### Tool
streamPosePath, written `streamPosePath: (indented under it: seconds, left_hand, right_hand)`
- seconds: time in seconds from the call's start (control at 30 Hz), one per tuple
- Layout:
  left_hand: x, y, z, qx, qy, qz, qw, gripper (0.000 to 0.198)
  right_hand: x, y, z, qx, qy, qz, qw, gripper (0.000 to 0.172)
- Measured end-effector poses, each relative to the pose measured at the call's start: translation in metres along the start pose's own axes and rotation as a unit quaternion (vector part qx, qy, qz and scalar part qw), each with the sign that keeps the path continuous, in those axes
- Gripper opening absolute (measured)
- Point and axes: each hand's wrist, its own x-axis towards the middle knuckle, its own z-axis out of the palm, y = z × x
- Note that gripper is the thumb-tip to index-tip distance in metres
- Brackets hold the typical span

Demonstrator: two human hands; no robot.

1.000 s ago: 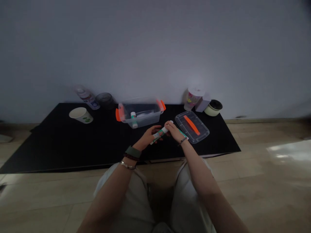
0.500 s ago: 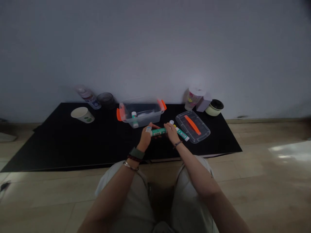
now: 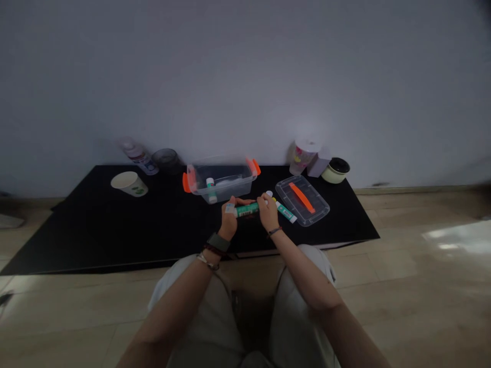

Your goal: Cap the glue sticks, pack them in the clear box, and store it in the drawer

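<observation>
Both hands grip a green-and-white glue stick [image 3: 246, 210], held nearly level above the table. My left hand [image 3: 229, 222] is closed around its left end, and my right hand [image 3: 269, 214] has its fingers closed on the right end, partly hiding it. Just right of that hand lies a second glue stick [image 3: 287, 212], near a small white round piece [image 3: 269, 194] and a bit of yellow. Behind my hands stands an uncovered clear plastic box [image 3: 240, 189] with orange latches; another glue stick [image 3: 211, 190] leans upright inside it at the left.
The clear lid [image 3: 321, 207] with its orange handle [image 3: 302, 198] lies flat at right. A paper cup [image 3: 130, 184], a bottle [image 3: 140, 157] and a dark bowl [image 3: 166, 160] stand left. A patterned cup [image 3: 302, 157], a pale box [image 3: 319, 163] and a black-lidded pot [image 3: 335, 171] line the back right.
My hands and the glue stick have shifted slightly left, and the right hand's fingers have changed position on the right end. The whole view has moved a little.
</observation>
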Motion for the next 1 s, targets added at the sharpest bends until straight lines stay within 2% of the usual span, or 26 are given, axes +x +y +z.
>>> streamPosePath:
  seconds: [0.23, 0.43, 0.57, 0.77, 0.9, 1.0]
  left_hand:
    - [-0.001, -0.002, 0.001, -0.057, 0.012, -0.038, 0.998, 0.051]
    - [0.0, 0.0, 0.003, -0.02, -0.005, -0.039, 0.999, 0.055]
    - [0.006, 0.009, -0.004, 0.022, -0.077, -0.052, 0.995, 0.056]
    - [0.005, 0.02, -0.019, 0.145, -0.187, -0.016, 0.971, 0.051]
    - [-0.002, 0.012, -0.017, 0.207, -0.295, -0.03, 0.932, 0.047]
    - [-0.006, 0.003, -0.014, 0.24, -0.311, 0.001, 0.92, 0.044]
  right_hand:
    - [-0.003, -0.011, -0.008, -0.011, -0.012, -0.028, 0.999, 0.033]
    - [-0.003, -0.005, -0.006, 0.008, -0.004, -0.023, 1.0, 0.033]
    - [0.004, -0.007, -0.017, -0.004, -0.019, -0.035, 0.999, 0.034]
    - [0.005, -0.012, -0.039, -0.138, -0.054, -0.101, 0.984, 0.025]
    - [0.002, -0.008, -0.035, -0.197, -0.097, -0.145, 0.965, 0.024]
    - [0.004, -0.005, -0.033, -0.209, -0.116, -0.152, 0.959, 0.027]
